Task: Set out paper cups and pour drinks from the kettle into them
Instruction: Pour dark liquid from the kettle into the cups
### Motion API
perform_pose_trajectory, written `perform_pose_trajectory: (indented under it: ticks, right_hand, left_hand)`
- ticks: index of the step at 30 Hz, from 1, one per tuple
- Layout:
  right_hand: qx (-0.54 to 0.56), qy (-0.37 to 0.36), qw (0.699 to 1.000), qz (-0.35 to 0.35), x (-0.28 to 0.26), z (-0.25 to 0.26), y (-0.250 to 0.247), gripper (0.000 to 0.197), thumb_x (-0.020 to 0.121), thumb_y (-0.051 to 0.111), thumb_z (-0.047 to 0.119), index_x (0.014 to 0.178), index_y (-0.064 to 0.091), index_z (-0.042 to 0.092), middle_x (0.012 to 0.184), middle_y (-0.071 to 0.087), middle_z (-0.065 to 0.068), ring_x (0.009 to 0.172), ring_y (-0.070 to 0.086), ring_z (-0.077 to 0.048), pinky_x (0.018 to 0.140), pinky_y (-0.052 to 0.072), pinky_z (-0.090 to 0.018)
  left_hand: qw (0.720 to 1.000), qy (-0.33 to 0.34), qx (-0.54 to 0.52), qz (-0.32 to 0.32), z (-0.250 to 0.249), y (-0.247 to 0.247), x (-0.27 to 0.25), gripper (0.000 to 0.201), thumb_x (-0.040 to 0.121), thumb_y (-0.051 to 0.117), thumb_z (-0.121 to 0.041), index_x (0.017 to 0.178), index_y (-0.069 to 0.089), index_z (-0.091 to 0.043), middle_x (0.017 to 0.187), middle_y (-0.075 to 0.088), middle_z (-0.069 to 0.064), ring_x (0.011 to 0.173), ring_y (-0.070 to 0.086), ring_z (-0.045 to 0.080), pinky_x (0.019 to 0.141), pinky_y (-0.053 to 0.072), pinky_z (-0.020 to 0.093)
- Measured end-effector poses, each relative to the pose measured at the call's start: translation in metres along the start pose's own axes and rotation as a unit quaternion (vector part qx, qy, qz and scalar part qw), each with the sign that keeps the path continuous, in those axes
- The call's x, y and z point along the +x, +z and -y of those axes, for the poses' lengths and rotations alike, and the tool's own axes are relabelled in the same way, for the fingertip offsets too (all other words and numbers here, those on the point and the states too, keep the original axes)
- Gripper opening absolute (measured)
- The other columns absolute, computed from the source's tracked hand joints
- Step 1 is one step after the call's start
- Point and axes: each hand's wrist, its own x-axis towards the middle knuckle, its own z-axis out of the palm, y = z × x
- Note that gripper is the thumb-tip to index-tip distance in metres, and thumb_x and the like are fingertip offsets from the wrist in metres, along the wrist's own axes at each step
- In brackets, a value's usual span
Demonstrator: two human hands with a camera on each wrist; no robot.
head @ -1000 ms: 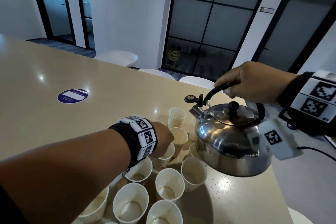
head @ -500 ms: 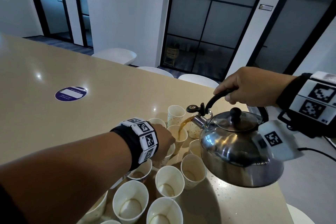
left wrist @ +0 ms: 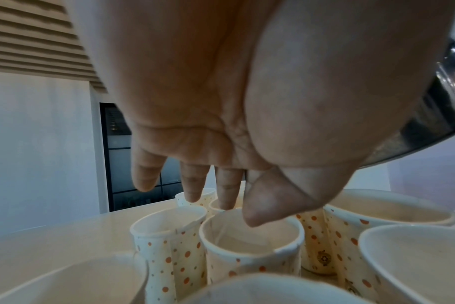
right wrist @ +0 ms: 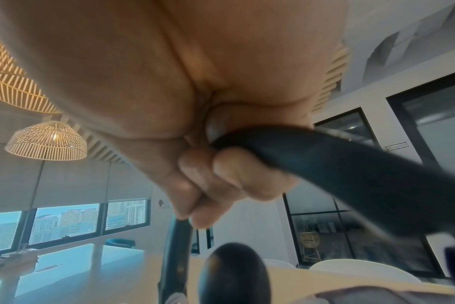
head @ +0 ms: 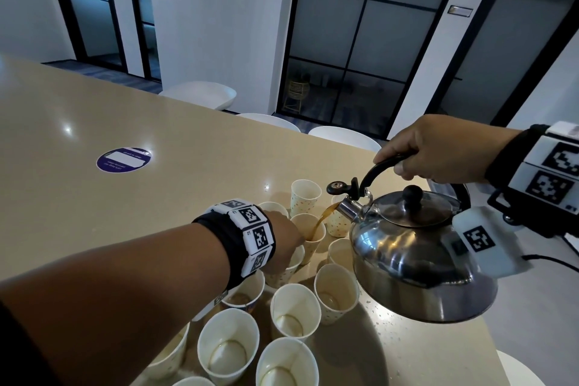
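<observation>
Paper cups, white with orange dots (head: 296, 310), stand bunched at the near right corner of the beige stone surface (head: 94, 213), rims touching or nearly so. Packed this tight, probably so the kettle needs little travel between pours. The nearest ones show only a thin brown ring at the bottom; judged barely filled.

Left hand (head: 283, 241) reaches over the middle of the cluster. Its grip: in the left wrist view the thumb (left wrist: 268, 207) dips inside the rim of one dotted cup (left wrist: 249, 253) with the fingers (left wrist: 227, 189) extended down behind it. Whether they actually pinch the wall, cannot tell. Likely purpose: steadying the light cups beside the one being filled, so the stream does not tip them.

Just beyond that hand, the receiving cup (head: 311, 236) takes a brown stream (head: 326, 218) from the short spout.

Polished steel kettle with a black knob lid (head: 413, 260) hangs in the air at the right of the cluster, clear of the surface, tilted spout-down toward the cups. Right hand (head: 438, 150) has its grip clenched round the curved black handle (right wrist: 338, 174), fingers wrapped under it; held high at the handle's front, which seems to let the wrist set the tilt.

Risk as judged: the stream lands near the cup's rim, and neighbouring cups are close enough to catch splash.

Farther off: a round purple sticker (head: 123, 160) on the surface, white chairs (head: 200, 94) along its far edge, dark glass partitions (head: 351, 50) behind.
</observation>
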Motion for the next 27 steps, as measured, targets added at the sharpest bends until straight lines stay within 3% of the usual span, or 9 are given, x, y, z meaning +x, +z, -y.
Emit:
perform_pose_trajectory:
  ticks: [7, 10, 12, 16, 19, 24, 27]
  right_hand:
    - [0.004, 0.002, 1.0, -0.001, 0.0, -0.003, 0.001, 0.029, 0.093, 0.06, 0.01, 0.116, 0.07, 0.025, 0.07, 0.064, 0.01, 0.045, 0.051, 0.015, 0.053, 0.033, -0.011]
    - [0.031, 0.011, 0.999, -0.014, -0.002, -0.008, 0.0, 0.027, 0.091, 0.062, 0.011, 0.112, 0.071, 0.027, 0.068, 0.068, 0.005, 0.047, 0.055, -0.003, 0.05, 0.042, -0.015]
    - [0.06, 0.016, 0.998, -0.028, -0.006, -0.014, -0.001, 0.027, 0.091, 0.062, 0.011, 0.11, 0.072, 0.028, 0.065, 0.069, 0.002, 0.048, 0.052, -0.009, 0.051, 0.046, -0.021]
    - [0.093, 0.018, 0.993, -0.065, -0.022, -0.029, -0.007, 0.028, 0.09, 0.064, 0.011, 0.104, 0.072, 0.034, 0.055, 0.066, 0.009, 0.042, 0.049, -0.004, 0.049, 0.046, -0.02]
    - [0.09, 0.012, 0.993, -0.077, -0.034, -0.036, -0.014, 0.029, 0.089, 0.066, 0.013, 0.102, 0.072, 0.038, 0.062, 0.069, 0.009, 0.044, 0.05, -0.002, 0.048, 0.043, -0.017]
    - [0.064, 0.017, 0.996, -0.067, -0.045, -0.042, -0.016, 0.026, 0.09, 0.064, 0.011, 0.108, 0.071, 0.03, 0.05, 0.061, 0.025, 0.042, 0.053, 0.007, 0.047, 0.036, -0.011]
    - [0.047, 0.022, 0.997, -0.051, -0.048, -0.048, -0.008, 0.028, 0.09, 0.063, 0.01, 0.108, 0.071, 0.03, 0.052, 0.062, 0.023, 0.046, 0.054, 0.01, 0.049, 0.035, -0.011]
  left_hand:
    - [1.0, 0.005, -0.002, 0.017, 0.0, 0.0, 0.0, 0.051, 0.096, 0.06, -0.02, 0.146, 0.049, -0.018, 0.14, 0.058, 0.002, 0.122, 0.059, 0.026, 0.087, 0.048, 0.032]
    - [1.0, 0.002, -0.008, 0.015, -0.002, -0.003, -0.004, 0.054, 0.095, 0.062, -0.021, 0.147, 0.047, -0.018, 0.138, 0.059, 0.002, 0.122, 0.059, 0.026, 0.091, 0.05, 0.035]
    - [1.0, -0.004, -0.018, 0.014, -0.005, -0.008, -0.007, 0.053, 0.095, 0.064, -0.021, 0.146, 0.048, -0.016, 0.133, 0.061, 0.004, 0.118, 0.061, 0.026, 0.085, 0.048, 0.033]
    - [0.999, 0.011, -0.033, -0.034, -0.013, -0.021, -0.013, 0.044, 0.096, 0.06, -0.019, 0.139, 0.051, -0.016, 0.122, 0.064, 0.005, 0.106, 0.064, 0.027, 0.075, 0.045, 0.03]
    - [0.998, 0.038, -0.005, -0.045, -0.023, -0.028, -0.012, 0.04, 0.099, 0.056, -0.019, 0.138, 0.051, -0.013, 0.127, 0.061, 0.005, 0.112, 0.061, 0.027, 0.082, 0.045, 0.032]
    - [0.996, 0.075, 0.022, -0.045, -0.038, -0.026, -0.002, 0.043, 0.097, 0.058, -0.025, 0.139, 0.051, -0.016, 0.131, 0.061, 0.005, 0.117, 0.061, 0.028, 0.081, 0.046, 0.032]
    - [0.996, 0.083, 0.035, -0.018, -0.044, -0.022, 0.003, 0.047, 0.099, 0.053, -0.021, 0.146, 0.045, -0.016, 0.14, 0.056, 0.006, 0.126, 0.057, 0.029, 0.083, 0.045, 0.033]
